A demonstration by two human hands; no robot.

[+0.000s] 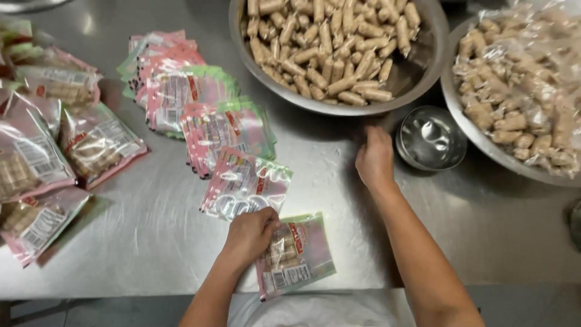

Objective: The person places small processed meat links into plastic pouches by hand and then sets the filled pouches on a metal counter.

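Tabletop [151, 236]: steel, I see filled packets [91, 148] far left, empty pouches [212, 124] fanned beside them.
Left hand [251, 233]: fingers curled onto a part-filled pouch [299, 257] at the near edge.
Pouch handling: I judge it light, limp, slippery; best pinched by its top edge.
Right hand [375, 158]: fingers loosely bent, empty, resting below the big bowl of snack rolls [330, 48].
Small steel cup [431, 138]: just right of it.

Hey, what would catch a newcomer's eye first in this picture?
The big metal bowl of tan finger-shaped snacks at top centre. Below it, the left hand presses a partly filled packet at the table's near edge, while the right hand reaches toward the bowl.
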